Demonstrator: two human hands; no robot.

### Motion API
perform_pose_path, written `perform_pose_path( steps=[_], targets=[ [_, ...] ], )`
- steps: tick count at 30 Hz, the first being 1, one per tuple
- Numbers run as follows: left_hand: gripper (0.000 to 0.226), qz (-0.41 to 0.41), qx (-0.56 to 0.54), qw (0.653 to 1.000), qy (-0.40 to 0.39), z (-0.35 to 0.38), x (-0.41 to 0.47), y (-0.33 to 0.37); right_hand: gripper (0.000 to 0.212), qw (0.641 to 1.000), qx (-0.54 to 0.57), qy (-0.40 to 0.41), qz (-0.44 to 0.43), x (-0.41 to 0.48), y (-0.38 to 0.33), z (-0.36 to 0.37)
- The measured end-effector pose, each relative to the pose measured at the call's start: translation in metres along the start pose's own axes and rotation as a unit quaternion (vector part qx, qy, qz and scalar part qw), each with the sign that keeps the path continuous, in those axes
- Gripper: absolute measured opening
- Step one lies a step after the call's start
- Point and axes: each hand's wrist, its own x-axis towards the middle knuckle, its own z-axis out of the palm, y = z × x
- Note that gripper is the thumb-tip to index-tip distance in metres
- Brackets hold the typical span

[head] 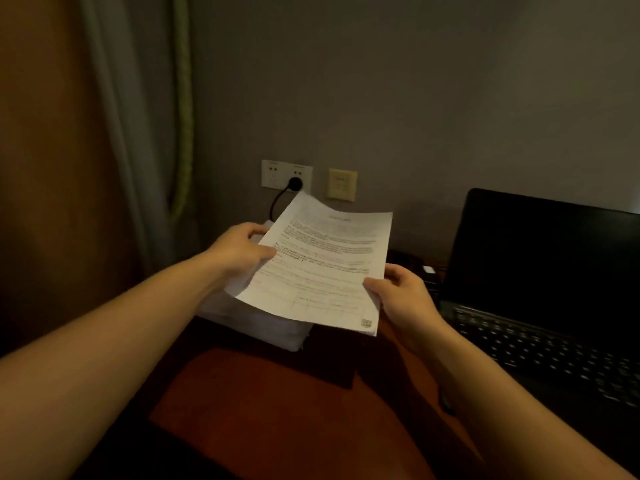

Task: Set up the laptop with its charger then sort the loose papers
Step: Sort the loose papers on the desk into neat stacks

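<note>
A printed sheet of paper (325, 268) is held in the air above the desk (263, 403), its long axis running from the near right corner up toward the wall sockets (286, 173), far edge curling upward. It is white with lines of blurred text and a faint table near the bottom. The left hand (239, 252) pinches its left edge, the right hand (403, 294) its near right edge. Beneath lies a white paper stack (263, 323). An open laptop (540, 289), screen dark, sits to the right; a black plug (295, 183) sits in the socket.
</note>
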Motion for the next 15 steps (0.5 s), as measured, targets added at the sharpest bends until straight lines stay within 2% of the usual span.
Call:
perform_pose_path(
  steps=[3, 7, 9, 12, 15],
  targets=[
    [0.065, 0.015, 0.072, 0.997, 0.024, -0.015, 0.016, -0.016, 0.054, 0.998, -0.058, -0.007, -0.005, 0.016, 0.007, 0.025],
    [0.05, 0.054, 0.151, 0.987, 0.026, -0.02, 0.032, -0.031, 0.076, 0.99, -0.137, 0.009, -0.033, 0.034, 0.013, 0.048],
    [0.041, 0.056, 0.187, 0.98, 0.026, -0.021, 0.039, -0.039, 0.065, 0.972, -0.223, 0.014, -0.068, 0.041, 0.018, 0.055],
    [0.036, 0.046, 0.223, 0.973, 0.043, -0.023, 0.045, -0.052, 0.029, 0.903, -0.413, -0.014, -0.116, 0.044, 0.024, 0.065],
    [0.034, 0.013, 0.267, 0.962, 0.06, -0.021, 0.043, -0.065, 0.032, 0.835, -0.538, -0.031, -0.112, 0.045, 0.031, 0.074]
  ],
)
